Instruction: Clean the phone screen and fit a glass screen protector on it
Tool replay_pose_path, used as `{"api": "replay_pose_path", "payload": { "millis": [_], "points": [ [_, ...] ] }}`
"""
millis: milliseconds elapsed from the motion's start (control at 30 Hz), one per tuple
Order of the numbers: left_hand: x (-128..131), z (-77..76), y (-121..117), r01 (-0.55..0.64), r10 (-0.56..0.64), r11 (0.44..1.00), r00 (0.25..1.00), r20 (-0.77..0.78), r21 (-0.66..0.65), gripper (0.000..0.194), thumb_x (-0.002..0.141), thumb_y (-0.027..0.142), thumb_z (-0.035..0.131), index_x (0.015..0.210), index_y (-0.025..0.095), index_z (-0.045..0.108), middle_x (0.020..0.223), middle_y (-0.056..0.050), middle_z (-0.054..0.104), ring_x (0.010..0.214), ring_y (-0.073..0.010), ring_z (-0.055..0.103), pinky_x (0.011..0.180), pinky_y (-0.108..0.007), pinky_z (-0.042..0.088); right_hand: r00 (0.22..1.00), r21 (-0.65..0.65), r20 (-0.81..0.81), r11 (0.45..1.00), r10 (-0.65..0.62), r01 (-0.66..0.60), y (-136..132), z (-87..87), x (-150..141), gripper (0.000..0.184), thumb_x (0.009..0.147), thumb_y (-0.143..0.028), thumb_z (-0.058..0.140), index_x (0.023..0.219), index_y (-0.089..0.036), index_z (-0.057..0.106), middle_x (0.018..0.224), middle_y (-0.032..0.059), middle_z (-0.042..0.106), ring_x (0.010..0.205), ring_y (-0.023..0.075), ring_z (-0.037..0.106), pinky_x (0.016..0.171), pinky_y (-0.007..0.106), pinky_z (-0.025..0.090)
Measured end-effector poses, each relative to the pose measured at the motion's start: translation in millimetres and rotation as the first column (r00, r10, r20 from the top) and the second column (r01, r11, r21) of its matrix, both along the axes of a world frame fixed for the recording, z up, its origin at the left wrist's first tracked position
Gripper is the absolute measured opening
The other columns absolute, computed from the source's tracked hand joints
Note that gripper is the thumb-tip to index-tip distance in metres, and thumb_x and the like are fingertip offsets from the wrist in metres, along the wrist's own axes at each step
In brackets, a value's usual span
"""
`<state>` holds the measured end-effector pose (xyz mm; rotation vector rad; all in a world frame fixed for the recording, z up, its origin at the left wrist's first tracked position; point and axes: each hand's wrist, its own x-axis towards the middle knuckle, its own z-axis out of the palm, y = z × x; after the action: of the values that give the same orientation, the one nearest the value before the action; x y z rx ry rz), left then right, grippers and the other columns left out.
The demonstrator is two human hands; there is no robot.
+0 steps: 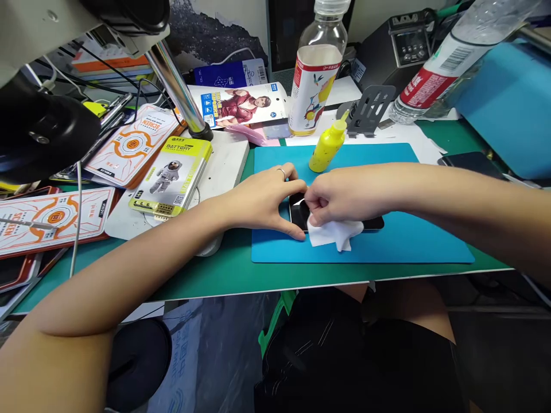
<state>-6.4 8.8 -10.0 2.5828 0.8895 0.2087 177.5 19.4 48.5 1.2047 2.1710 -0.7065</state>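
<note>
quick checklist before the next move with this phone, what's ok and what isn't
1. Phone lying on the blue mat: ok.
2. Left hand bracing the phone: ok, thumb and fingers span its left end.
3. White cloth held: ok, pinched in the right hand over the phone.
4. Yellow bottle out of the way: not ok, it stands on the mat close behind the right hand and might get knocked.
5. Bottle nozzle capped: cannot tell, too small.
6. Phone's surface free of marks: cannot tell, hands and cloth cover much of it.
</note>
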Motion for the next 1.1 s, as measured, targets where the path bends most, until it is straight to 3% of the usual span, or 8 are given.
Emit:
{"api": "replay_pose_path", "payload": {
  "millis": [167, 300, 433, 533, 667, 833, 933, 1100],
  "points": [
    [0.3, 0.7, -1.4, -0.019, 0.019, 1.0, 1.0, -0.002, -0.006, 0.071, 0.072, 0.073, 0.079, 0.118, 0.02, 0.068, 0.113, -0.009, 0.057, 0.098, -0.0275, 0.058, 0.082, -0.034, 0.045, 0.997, -0.01, -0.07, 0.999, -0.037, 0.036, -4.9, -3.0, 5.3, 0.015, 0.086, -0.034, 0.067, 0.076, -0.023, 0.072, 0.067, 0.0014, 0.065, 0.056, 0.018, 0.056, 0.053, 0.034, 0.033],
    [-0.2, 1.6, -1.9, -0.026, 0.026, 1.0, 1.0, -0.005, -0.018, 0.085, 0.07, 0.072, 0.081, 0.135, 0.021, 0.061, 0.121, -0.011, 0.057, 0.106, -0.0293, 0.058, 0.089, -0.036, 0.046, 0.981, -0.053, -0.115, 0.987, -0.159, 0.154, -5.7, -5.9, 46.1, 0.022, 0.087, -0.036, 0.065, 0.07, -0.023, 0.068, 0.066, 0.0026, 0.068, 0.057, 0.0188, 0.06, 0.053, 0.033, 0.037],
    [-0.2, 1.9, -1.3, -0.034, 0.034, 0.999, 0.999, -0.016, -0.026, 0.085, 0.07, 0.073, 0.08, 0.136, 0.022, 0.062, 0.122, -0.01, 0.057, 0.107, -0.0293, 0.059, 0.09, -0.036, 0.047, 0.956, -0.033, -0.132, 0.965, -0.261, 0.259, -3.0, -10.1, 89.9, 0.028, 0.088, -0.042, 0.065, 0.067, -0.023, 0.068, 0.065, 0.004, 0.068, 0.057, 0.02, 0.06, 0.053, 0.033, 0.039],
    [0.0, 1.7, -1.3, -0.033, 0.033, 0.999, 0.999, -0.006, -0.033, 0.085, 0.071, 0.073, 0.08, 0.136, 0.023, 0.062, 0.121, -0.009, 0.057, 0.106, -0.029, 0.059, 0.091, -0.036, 0.047, 0.949, 0.021, -0.162, 0.96, -0.272, 0.279, -7.7, -12.6, 101.5, 0.027, 0.09, -0.041, 0.064, 0.072, -0.023, 0.071, 0.066, 0.0035, 0.069, 0.058, 0.0192, 0.06, 0.056, 0.034, 0.039],
    [0.3, 1.9, -2.1, -0.034, 0.034, 0.999, 0.999, -0.003, -0.038, 0.088, 0.071, 0.074, 0.08, 0.138, 0.021, 0.062, 0.121, -0.01, 0.057, 0.107, -0.029, 0.059, 0.093, -0.036, 0.048, 0.957, 0.334, -0.268, 0.92, -0.115, 0.204, -29.3, -22.0, 95.6, 0.026, 0.096, -0.037, 0.06, 0.077, -0.022, 0.07, 0.072, 0.0042, 0.068, 0.067, 0.0212, 0.062, 0.06, 0.035, 0.04],
    [0.7, 2.4, -2.3, -0.034, 0.034, 0.999, 0.999, 0.002, -0.039, 0.087, 0.07, 0.072, 0.081, 0.138, 0.022, 0.062, 0.121, -0.01, 0.057, 0.109, -0.0291, 0.059, 0.094, -0.037, 0.048, 0.866, 0.725, -0.39, 0.684, 0.314, 0.079, -66.9, -48.5, 89.8, 0.029, 0.103, -0.026, 0.049, 0.097, -0.016, 0.076, 0.093, 0.0115, 0.07, 0.089, 0.0254, 0.062, 0.077, 0.038, 0.048],
    [0.5, 1.7, -1.6, -0.036, 0.035, 0.999, 0.999, -0.005, -0.038, 0.087, 0.07, 0.073, 0.081, 0.138, 0.022, 0.062, 0.121, -0.011, 0.057, 0.107, -0.029, 0.059, 0.092, -0.037, 0.048, 0.831, 0.777, -0.396, 0.624, 0.39, 0.077, -80.6, -60.4, 86.7, 0.029, 0.104, -0.024, 0.051, 0.116, -0.014, 0.075, 0.1, 0.0132, 0.069, 0.09, 0.0249, 0.061, 0.081, 0.038, 0.049],
    [-0.1, 0.0, -1.5, -0.03, 0.03, 0.999, 1.0, -0.007, -0.03, 0.086, 0.071, 0.071, 0.081, 0.139, 0.022, 0.061, 0.123, -0.011, 0.056, 0.107, -0.0292, 0.06, 0.093, -0.038, 0.049, 0.839, 0.777, -0.387, 0.625, 0.383, 0.074, -81.4, -59.5, 80.1, 0.031, 0.104, -0.027, 0.051, 0.119, -0.014, 0.075, 0.102, 0.0138, 0.069, 0.092, 0.026, 0.061, 0.08, 0.039, 0.049]
  ]
}}
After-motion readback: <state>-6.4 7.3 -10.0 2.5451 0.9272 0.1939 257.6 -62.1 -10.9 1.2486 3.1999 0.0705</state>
